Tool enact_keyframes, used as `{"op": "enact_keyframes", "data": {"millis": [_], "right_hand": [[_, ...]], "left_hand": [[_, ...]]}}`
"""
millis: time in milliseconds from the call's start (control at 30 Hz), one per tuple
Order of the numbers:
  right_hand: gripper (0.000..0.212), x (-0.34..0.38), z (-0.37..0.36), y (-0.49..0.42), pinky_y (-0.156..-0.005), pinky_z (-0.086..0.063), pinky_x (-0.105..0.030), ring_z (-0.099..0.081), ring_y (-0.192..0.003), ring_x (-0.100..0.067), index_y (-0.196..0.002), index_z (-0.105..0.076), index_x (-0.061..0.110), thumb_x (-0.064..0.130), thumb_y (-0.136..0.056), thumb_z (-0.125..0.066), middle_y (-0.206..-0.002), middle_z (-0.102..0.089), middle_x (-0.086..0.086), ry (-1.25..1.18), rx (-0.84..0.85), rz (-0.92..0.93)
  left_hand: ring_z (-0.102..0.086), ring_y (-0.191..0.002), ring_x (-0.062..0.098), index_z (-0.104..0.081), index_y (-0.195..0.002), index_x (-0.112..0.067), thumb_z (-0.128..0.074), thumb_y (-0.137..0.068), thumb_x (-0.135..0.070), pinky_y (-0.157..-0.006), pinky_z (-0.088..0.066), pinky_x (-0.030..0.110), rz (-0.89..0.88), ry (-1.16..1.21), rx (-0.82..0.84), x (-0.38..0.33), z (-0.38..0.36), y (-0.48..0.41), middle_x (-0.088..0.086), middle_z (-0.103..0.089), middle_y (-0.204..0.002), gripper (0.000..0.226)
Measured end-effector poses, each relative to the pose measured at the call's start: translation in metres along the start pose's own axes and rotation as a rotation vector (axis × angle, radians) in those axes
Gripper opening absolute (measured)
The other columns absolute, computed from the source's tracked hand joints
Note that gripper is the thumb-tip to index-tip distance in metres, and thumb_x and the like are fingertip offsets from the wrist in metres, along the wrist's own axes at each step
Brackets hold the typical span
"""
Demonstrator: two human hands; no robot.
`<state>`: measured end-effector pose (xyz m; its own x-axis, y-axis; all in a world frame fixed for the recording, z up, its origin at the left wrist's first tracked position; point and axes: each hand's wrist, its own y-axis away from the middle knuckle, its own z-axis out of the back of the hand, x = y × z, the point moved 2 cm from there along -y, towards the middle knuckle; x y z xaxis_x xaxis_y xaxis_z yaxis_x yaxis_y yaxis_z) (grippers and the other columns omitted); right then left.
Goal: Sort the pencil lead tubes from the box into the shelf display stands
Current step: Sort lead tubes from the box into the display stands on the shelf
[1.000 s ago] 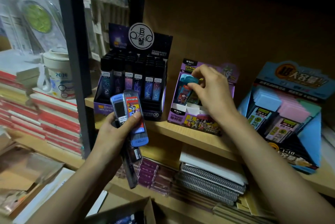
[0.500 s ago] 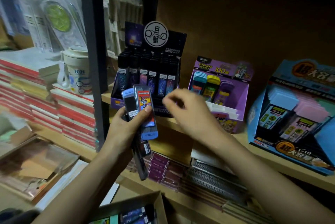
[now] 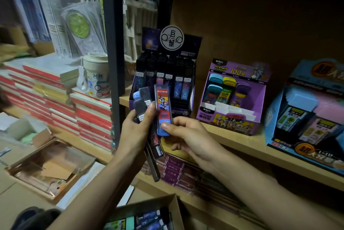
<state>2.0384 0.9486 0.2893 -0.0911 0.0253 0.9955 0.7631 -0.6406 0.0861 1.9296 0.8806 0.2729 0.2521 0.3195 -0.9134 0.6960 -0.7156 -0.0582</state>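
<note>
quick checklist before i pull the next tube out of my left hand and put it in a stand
1. Right hand has the blue-capped tube: ok, fingertips pinch its lower end.
2. Left hand holds the remaining tubes firmly: ok, thumb across them.
3. Matching stand: ok, the purple stand holds similar cartoon-labelled tubes.
4. Free slot in the purple stand: ok, white dividers at the front look empty.
5. Black stand has room: cannot tell, rows look full.
6. Box has more tubes: ok.
</note>
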Motion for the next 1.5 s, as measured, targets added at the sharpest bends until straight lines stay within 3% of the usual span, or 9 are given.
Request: {"op": "enact_keyframes", "data": {"millis": [200,367,533,700,867,1200,1333,1433,1500], "right_hand": [[0.006,0.014,0.027,0.002,-0.052,-0.049,-0.016,-0.067,-0.068,-0.010,-0.088,-0.055,0.013,0.009,-0.092,-0.055,-0.083,-0.068,-0.006,-0.003,-0.210,0.197],[0.015,0.050,0.082,0.011,-0.052,-0.050,-0.015,-0.060,-0.059,-0.002,-0.085,-0.061,0.018,0.004,-0.089,-0.059,-0.073,-0.064,0.003,0.211,-0.399,0.471],[0.014,0.072,0.139,0.025,-0.048,-0.046,-0.016,-0.056,-0.056,-0.001,-0.080,-0.065,0.026,0.014,-0.086,-0.065,-0.066,-0.065,0.010,0.350,-0.544,0.527],[0.016,0.087,0.172,0.038,-0.066,-0.047,-0.019,-0.057,-0.071,0.002,-0.085,-0.062,0.035,0.020,-0.086,-0.066,-0.079,-0.063,0.015,0.664,-0.687,0.633],[0.012,0.078,0.181,0.032,-0.069,-0.038,-0.005,-0.055,-0.074,0.009,-0.097,-0.065,0.022,0.015,-0.087,-0.064,-0.084,-0.062,0.016,0.816,-0.681,0.606],[0.018,0.051,0.187,0.016,-0.071,-0.046,-0.036,-0.057,-0.083,-0.023,-0.101,-0.057,0.020,0.023,-0.086,-0.066,-0.094,-0.063,-0.003,1.177,-0.729,0.410],[0.020,0.053,0.180,0.019,-0.074,-0.038,-0.028,-0.053,-0.101,-0.024,-0.105,-0.064,0.010,0.021,-0.088,-0.062,-0.108,-0.052,-0.007,1.274,-0.811,0.463],[0.012,0.061,0.153,0.027,-0.068,-0.032,-0.020,-0.052,-0.088,-0.019,-0.097,-0.065,0.006,0.012,-0.090,-0.058,-0.100,-0.052,-0.009,1.196,-0.863,0.683],[0.010,0.062,0.121,0.026,-0.067,-0.032,-0.008,-0.047,-0.079,-0.006,-0.093,-0.066,0.006,0.007,-0.089,-0.057,-0.093,-0.052,-0.002,1.059,-0.729,0.756]], "left_hand": [[-0.068,-0.061,0.008,-0.063,-0.093,-0.011,-0.061,-0.081,-0.033,-0.049,-0.054,0.021,0.001,0.059,0.026,0.003,-0.011,0.001,0.000,-0.071,-0.069,0.025],[-0.067,-0.060,0.007,-0.060,-0.100,-0.009,-0.063,-0.076,-0.035,-0.050,-0.054,0.021,0.026,0.098,0.038,0.007,-0.015,-0.003,-0.001,-0.071,-0.069,0.036],[-0.066,-0.061,0.008,-0.059,-0.103,-0.009,-0.064,-0.077,-0.035,-0.050,-0.054,0.022,0.036,0.099,0.055,0.016,-0.021,-0.005,0.000,-0.071,-0.072,0.037],[-0.068,-0.064,0.009,-0.059,-0.103,-0.011,-0.062,-0.078,-0.037,-0.052,-0.055,0.022,0.048,0.070,0.095,0.023,-0.030,-0.004,-0.001,-0.072,-0.073,0.036],[-0.070,-0.066,0.010,-0.057,-0.106,-0.011,-0.063,-0.077,-0.038,-0.052,-0.055,0.022,0.059,0.046,0.102,0.028,-0.034,-0.004,-0.001,-0.073,-0.073,0.041],[-0.072,-0.076,0.016,-0.058,-0.106,-0.014,-0.058,-0.086,-0.020,-0.056,-0.057,0.025,0.078,0.041,0.148,0.026,-0.033,0.000,0.006,-0.075,-0.085,0.020],[-0.073,-0.080,0.018,-0.057,-0.106,-0.013,-0.057,-0.088,-0.018,-0.057,-0.057,0.024,0.085,0.039,0.172,0.024,-0.030,0.002,0.009,-0.075,-0.090,0.019],[-0.072,-0.079,0.018,-0.058,-0.106,-0.012,-0.059,-0.087,-0.018,-0.056,-0.057,0.025,0.085,0.038,0.183,0.022,-0.026,0.001,0.010,-0.074,-0.092,0.021],[-0.071,-0.076,0.018,-0.058,-0.107,-0.011,-0.060,-0.085,-0.020,-0.056,-0.056,0.025,0.087,0.042,0.190,0.021,-0.024,0.001,0.011,-0.074,-0.091,0.024]]}}
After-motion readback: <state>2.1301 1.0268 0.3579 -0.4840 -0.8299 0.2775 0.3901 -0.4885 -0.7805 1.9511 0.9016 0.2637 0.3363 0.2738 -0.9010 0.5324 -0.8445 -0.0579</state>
